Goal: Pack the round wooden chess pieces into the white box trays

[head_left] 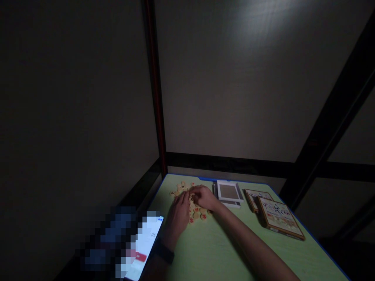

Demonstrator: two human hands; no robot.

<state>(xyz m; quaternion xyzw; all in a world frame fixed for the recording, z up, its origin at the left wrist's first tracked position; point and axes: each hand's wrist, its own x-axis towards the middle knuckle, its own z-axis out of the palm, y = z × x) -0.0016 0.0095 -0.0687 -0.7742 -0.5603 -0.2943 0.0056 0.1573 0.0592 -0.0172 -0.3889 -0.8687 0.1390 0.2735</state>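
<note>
Round wooden Chinese chess pieces (pixel 196 215) with red or black characters lie in a loose cluster on the green table (pixel 205 249). My left hand (pixel 179 214) rests along the left side of the cluster, its fingers stretched out and touching pieces. From the right, my right hand (pixel 203 196) reaches over the middle of the cluster. Its fingers are bent down and closed at a piece near the left fingertips, which they partly hide. Several pieces show beyond the hands, and others lie in front of the right wrist.
White open box trays (pixel 230 191) stand behind my right hand. Two printed boxes (pixel 281 216) overlap at the table's right side. A lit phone (pixel 143 248) is at the lower left, beside my left forearm. Dark wall panels (pixel 228 97) rise behind the table.
</note>
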